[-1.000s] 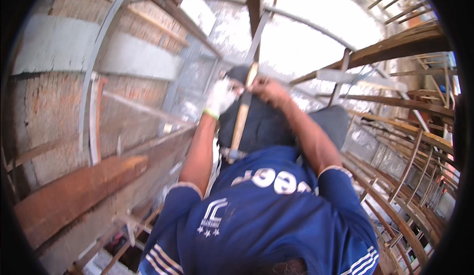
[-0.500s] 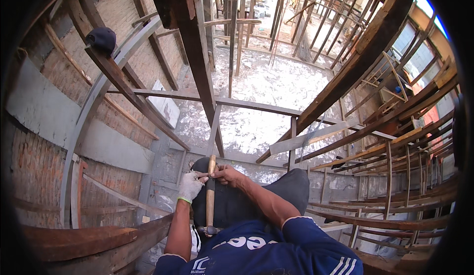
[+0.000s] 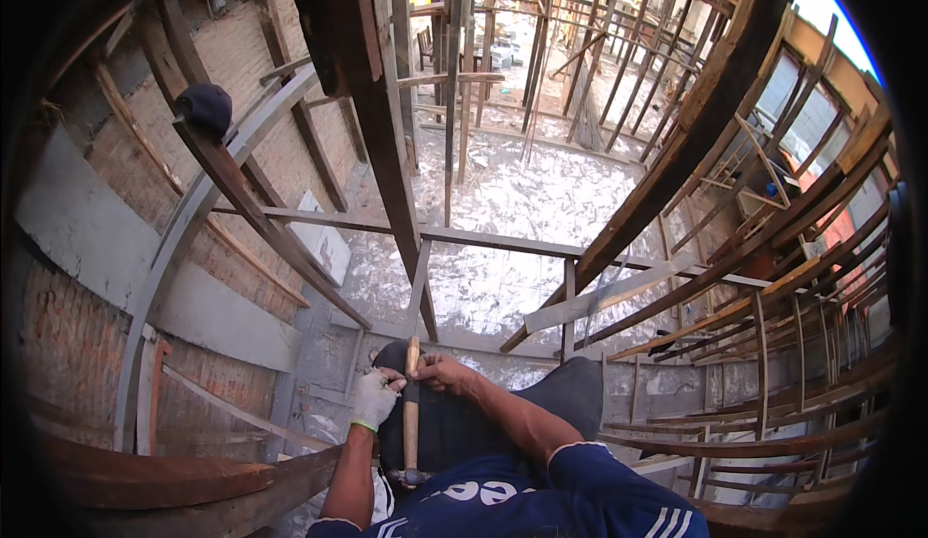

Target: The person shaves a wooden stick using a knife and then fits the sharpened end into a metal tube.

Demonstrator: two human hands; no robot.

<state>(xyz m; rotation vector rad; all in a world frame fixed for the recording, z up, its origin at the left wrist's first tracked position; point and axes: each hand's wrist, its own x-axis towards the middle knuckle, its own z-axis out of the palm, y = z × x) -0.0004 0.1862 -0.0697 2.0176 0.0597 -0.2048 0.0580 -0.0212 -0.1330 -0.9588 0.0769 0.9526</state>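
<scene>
A hammer (image 3: 411, 427) lies along my lap, its wooden handle pointing away from me and its metal head close to my shirt. A dark band crosses the middle of the handle. My right hand (image 3: 443, 373), bare, has its fingers closed at the handle just above that band. On the other side is my left hand (image 3: 375, 399), in a whitish glove with bare fingertips showing. Its fingers are pinched together a little left of the handle; what they hold is too small to make out.
Timber posts and braces surround me, with a long dark beam (image 3: 387, 151) ahead and a thin crossbar (image 3: 503, 240) beyond my knees. A dark cap (image 3: 205, 109) rests on a beam end at left. Brick wall stands left; stacked timber rails (image 3: 754, 432) run at right.
The view has tilted up slightly, so hands and hammer sit lower in the picture. My left fingers have drawn a little away from the handle; the right hand stays at it.
</scene>
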